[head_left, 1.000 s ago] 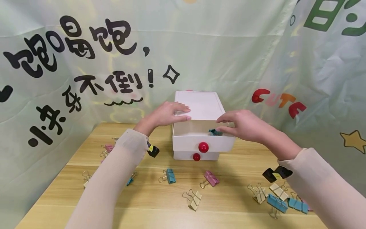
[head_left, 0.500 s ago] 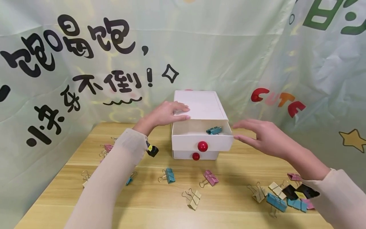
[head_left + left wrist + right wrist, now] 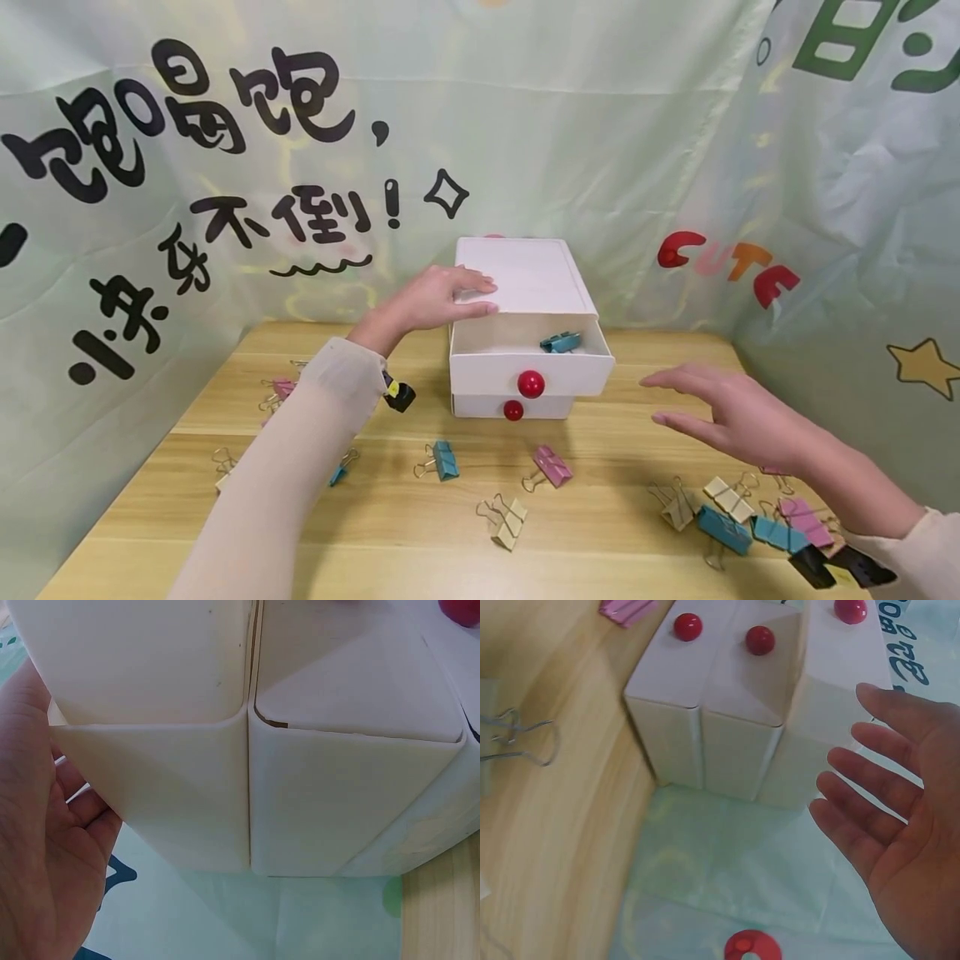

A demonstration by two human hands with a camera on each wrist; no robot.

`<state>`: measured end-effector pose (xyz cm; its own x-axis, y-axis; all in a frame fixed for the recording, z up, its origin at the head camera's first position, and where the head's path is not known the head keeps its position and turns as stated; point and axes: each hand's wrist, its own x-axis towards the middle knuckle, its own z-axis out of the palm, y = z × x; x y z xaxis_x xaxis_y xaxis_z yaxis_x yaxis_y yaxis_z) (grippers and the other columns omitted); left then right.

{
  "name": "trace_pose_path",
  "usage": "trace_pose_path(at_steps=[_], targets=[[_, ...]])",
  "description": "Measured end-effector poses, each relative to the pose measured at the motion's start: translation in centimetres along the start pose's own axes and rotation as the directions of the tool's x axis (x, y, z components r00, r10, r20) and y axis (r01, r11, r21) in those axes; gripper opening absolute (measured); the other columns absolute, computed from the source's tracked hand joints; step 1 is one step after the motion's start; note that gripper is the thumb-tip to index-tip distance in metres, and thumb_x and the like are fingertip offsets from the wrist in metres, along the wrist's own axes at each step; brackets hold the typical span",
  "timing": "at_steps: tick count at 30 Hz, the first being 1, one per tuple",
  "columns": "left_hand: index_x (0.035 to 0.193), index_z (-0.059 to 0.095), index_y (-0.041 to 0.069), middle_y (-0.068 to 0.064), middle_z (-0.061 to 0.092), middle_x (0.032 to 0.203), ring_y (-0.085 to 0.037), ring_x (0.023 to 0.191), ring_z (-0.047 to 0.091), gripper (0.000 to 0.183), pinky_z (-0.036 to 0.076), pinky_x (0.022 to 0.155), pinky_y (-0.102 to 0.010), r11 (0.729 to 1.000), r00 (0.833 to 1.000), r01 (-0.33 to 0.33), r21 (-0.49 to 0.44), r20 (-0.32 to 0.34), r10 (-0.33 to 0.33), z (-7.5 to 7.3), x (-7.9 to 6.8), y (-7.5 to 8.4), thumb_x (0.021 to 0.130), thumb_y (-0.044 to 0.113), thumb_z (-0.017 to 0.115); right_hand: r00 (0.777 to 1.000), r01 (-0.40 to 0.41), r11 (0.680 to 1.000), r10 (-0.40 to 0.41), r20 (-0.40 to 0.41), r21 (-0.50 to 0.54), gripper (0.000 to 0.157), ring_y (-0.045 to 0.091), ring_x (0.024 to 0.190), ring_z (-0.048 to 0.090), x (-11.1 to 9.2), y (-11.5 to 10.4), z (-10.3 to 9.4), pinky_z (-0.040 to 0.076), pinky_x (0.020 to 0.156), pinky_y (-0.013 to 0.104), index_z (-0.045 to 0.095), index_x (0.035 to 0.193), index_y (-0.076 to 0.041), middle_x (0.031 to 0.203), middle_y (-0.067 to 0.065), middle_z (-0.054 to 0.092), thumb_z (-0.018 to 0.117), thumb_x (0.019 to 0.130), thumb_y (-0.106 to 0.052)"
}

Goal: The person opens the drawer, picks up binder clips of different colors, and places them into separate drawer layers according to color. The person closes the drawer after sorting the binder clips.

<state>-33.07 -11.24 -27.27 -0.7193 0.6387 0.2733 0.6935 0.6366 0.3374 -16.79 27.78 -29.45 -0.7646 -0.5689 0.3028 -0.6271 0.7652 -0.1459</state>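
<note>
A small white drawer box point(image 3: 525, 275) with red ball knobs stands on the wooden table, its top drawer point(image 3: 480, 377) pulled out. Inside that drawer, toward the right, lies a blue binder clip point(image 3: 561, 342). My left hand point(image 3: 438, 298) rests on the left edge of the box's top; the left wrist view has this hand point(image 3: 45, 817) against the white side wall. My right hand point(image 3: 742, 417) hovers to the right of the box, fingers extended, holding nothing. In the right wrist view, the open palm point(image 3: 907, 817) faces the box.
In front of the box lie a blue binder clip point(image 3: 446, 460), a pink one point(image 3: 552, 467) and a cream one point(image 3: 510, 523). Several more clips point(image 3: 724, 530) are bunched at the right, near my right wrist. Others, like the pink clip point(image 3: 283, 388), lie beyond my left forearm. A printed curtain point(image 3: 562, 150) hangs behind.
My right hand has come away from the drawer and moved right and down, leaving the blue binder clip inside. The left hand stays on the box.
</note>
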Motion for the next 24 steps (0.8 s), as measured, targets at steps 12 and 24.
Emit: trace_pose_path(at_steps=[12,24], targets=[[0.132,0.064,0.023,0.003,0.053,0.142,-0.018,0.134,0.044,0.053,0.033,0.111,-0.042,1.000,1.000,-0.001,0.003,-0.006,0.001,0.1,-0.2,-0.1,0.091,0.057,0.059,0.998,0.053,0.999,-0.052,0.020,-0.015,0.041,0.009,0.105,0.062,-3.3,1.0,1.4,0.054,0.083,0.028,0.064,0.126,-0.025,0.118,-0.017,0.063,0.075,0.087,-0.032],[0.132,0.063,0.023,0.004,0.053,0.143,-0.017,0.134,0.044,0.053,0.031,0.112,-0.042,1.000,1.000,-0.009,0.008,-0.003,0.009,0.1,0.0,0.0,0.092,0.057,0.058,0.990,0.042,0.997,-0.050,0.132,0.066,0.044,0.007,0.104,0.063,-7.0,2.8,4.0,0.055,0.075,0.026,0.062,0.129,-0.025,0.121,-0.012,0.064,0.074,0.087,-0.034]])
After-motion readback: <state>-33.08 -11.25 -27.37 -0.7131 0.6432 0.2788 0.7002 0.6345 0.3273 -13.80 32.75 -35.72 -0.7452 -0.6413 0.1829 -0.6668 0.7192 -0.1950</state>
